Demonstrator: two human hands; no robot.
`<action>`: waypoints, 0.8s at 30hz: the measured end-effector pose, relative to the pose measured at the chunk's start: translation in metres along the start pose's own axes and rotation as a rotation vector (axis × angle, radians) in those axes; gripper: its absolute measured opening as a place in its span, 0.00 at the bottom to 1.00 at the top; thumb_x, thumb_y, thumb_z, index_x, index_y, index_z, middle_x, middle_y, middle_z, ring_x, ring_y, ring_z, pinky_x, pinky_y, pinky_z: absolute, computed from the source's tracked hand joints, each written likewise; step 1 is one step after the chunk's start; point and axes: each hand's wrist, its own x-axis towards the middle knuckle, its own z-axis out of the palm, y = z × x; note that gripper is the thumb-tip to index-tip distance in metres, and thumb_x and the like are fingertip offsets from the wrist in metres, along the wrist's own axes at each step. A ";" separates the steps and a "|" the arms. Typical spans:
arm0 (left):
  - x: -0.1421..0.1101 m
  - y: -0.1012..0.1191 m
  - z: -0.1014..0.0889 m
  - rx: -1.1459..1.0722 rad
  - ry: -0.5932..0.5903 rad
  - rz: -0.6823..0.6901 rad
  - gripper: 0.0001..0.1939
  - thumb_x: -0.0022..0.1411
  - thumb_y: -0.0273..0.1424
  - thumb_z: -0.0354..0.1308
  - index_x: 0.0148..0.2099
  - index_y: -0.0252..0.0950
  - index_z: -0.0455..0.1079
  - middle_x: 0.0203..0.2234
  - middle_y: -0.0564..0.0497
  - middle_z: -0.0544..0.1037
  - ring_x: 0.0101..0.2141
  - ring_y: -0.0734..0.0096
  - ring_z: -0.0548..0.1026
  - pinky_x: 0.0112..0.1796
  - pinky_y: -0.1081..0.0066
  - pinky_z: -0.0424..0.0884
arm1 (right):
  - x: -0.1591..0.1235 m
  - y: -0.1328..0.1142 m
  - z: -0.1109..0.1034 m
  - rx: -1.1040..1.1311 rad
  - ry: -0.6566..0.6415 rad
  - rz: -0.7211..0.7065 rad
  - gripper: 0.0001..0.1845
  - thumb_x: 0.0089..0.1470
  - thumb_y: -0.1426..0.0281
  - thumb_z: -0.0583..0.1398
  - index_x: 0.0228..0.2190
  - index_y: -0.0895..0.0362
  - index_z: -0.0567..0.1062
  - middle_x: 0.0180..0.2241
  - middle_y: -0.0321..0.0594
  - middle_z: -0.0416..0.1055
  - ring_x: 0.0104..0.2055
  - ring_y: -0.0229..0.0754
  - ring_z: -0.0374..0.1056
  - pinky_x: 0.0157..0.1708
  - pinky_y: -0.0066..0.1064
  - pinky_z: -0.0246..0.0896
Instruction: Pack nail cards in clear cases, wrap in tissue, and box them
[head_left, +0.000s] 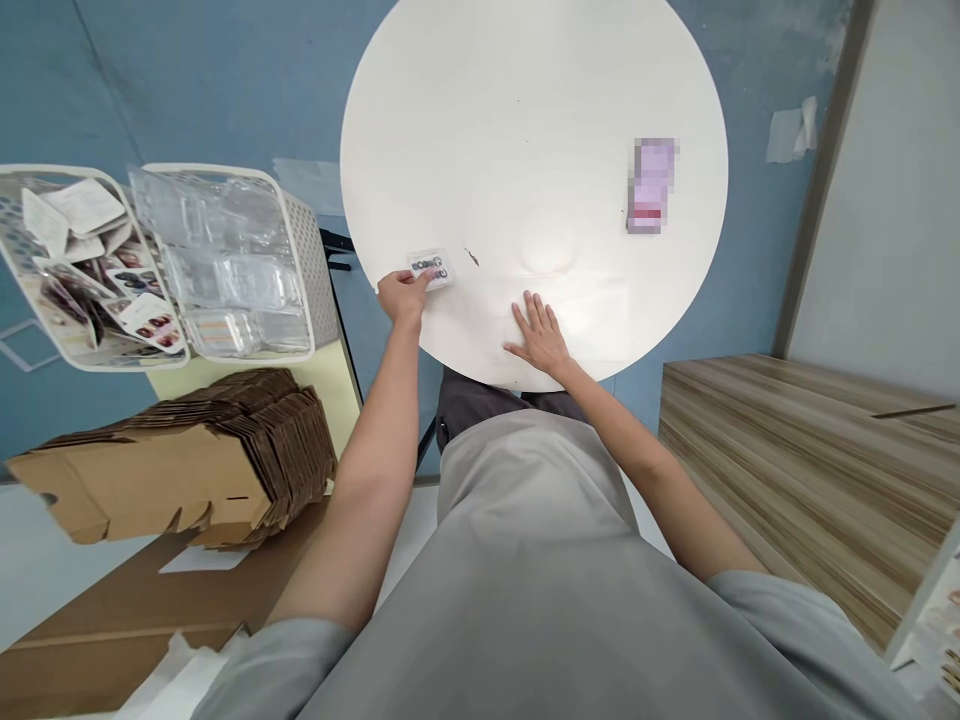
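I stand at a round white table [525, 120]. My left hand [403, 294] is at its near left edge, with its fingers pinched on a small clear packet [430, 268] with dark printed shapes, which lies on the tabletop. My right hand [538, 335] lies flat on the table near the front edge, fingers stretched out and spread, holding nothing. A faint clear plastic sheet [592, 300] appears to lie just right of that hand.
A small purple and pink blurred item [651, 185] lies at the table's right. To the left stand two white baskets, one with printed cards [82, 265], one with clear plastic trays [225, 260]. A stack of flat cardboard boxes [187, 455] lies below them. A wooden surface [810, 460] is at right.
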 end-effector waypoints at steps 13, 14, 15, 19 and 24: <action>-0.128 -0.051 0.034 -0.163 -0.277 0.068 0.17 0.62 0.41 0.77 0.47 0.35 0.86 0.44 0.41 0.89 0.47 0.54 0.86 0.53 0.61 0.80 | -0.010 0.004 -0.010 0.218 0.075 -0.116 0.55 0.71 0.52 0.67 0.83 0.56 0.48 0.85 0.55 0.42 0.86 0.64 0.43 0.80 0.62 0.54; -0.129 -0.049 0.040 -0.148 -0.273 0.074 0.16 0.63 0.41 0.77 0.47 0.35 0.86 0.44 0.42 0.89 0.48 0.54 0.86 0.54 0.60 0.80 | -0.009 0.002 -0.011 0.215 0.067 -0.119 0.54 0.71 0.55 0.67 0.83 0.57 0.49 0.85 0.55 0.43 0.86 0.63 0.46 0.80 0.61 0.55; -0.129 -0.048 0.045 -0.133 -0.268 0.085 0.16 0.63 0.41 0.76 0.47 0.35 0.86 0.44 0.42 0.89 0.48 0.53 0.86 0.55 0.59 0.80 | -0.007 -0.001 -0.011 0.208 0.061 -0.119 0.53 0.71 0.57 0.67 0.82 0.58 0.50 0.85 0.56 0.44 0.85 0.63 0.49 0.79 0.60 0.57; -0.123 -0.047 0.053 -0.072 -0.256 0.144 0.14 0.65 0.40 0.75 0.46 0.37 0.85 0.44 0.42 0.89 0.48 0.53 0.85 0.56 0.58 0.78 | 0.010 -0.012 -0.009 0.164 0.039 -0.114 0.49 0.72 0.61 0.64 0.82 0.59 0.50 0.84 0.56 0.47 0.82 0.64 0.53 0.77 0.62 0.60; -0.125 -0.059 0.051 -0.060 -0.234 0.196 0.16 0.71 0.40 0.70 0.56 0.39 0.79 0.45 0.44 0.87 0.46 0.57 0.84 0.55 0.61 0.78 | 0.027 -0.022 -0.006 0.128 -0.007 -0.084 0.44 0.72 0.65 0.61 0.81 0.59 0.55 0.80 0.57 0.58 0.81 0.67 0.56 0.76 0.64 0.63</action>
